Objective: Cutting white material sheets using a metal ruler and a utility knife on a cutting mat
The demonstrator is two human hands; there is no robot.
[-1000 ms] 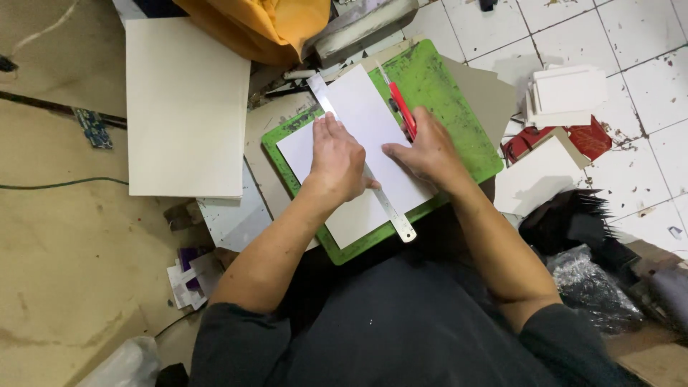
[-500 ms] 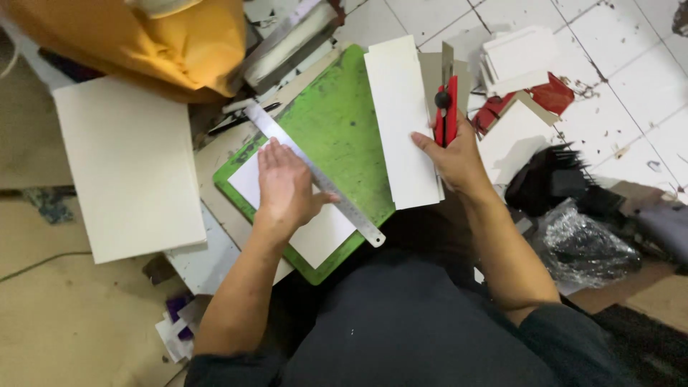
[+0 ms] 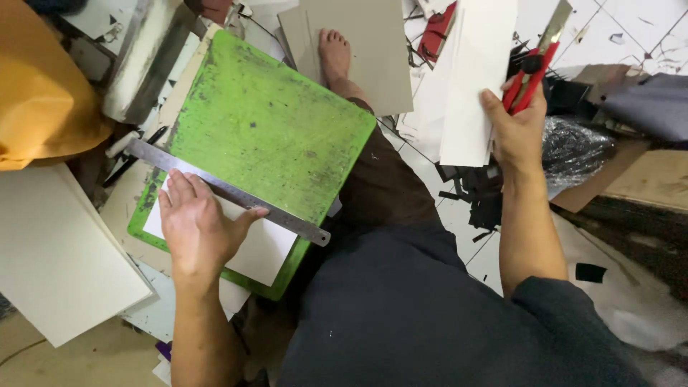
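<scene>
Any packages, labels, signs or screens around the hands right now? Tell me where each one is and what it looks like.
Yellow-orange padded envelope: top left, beyond the green cutting mat; soft, bulging.
Clear crinkled plastic bag: right of the right hand; glossy, over dark contents.
Small printed scrap: bottom left near the left hand forearm; purple and white.
No signs or screens in view.
</scene>
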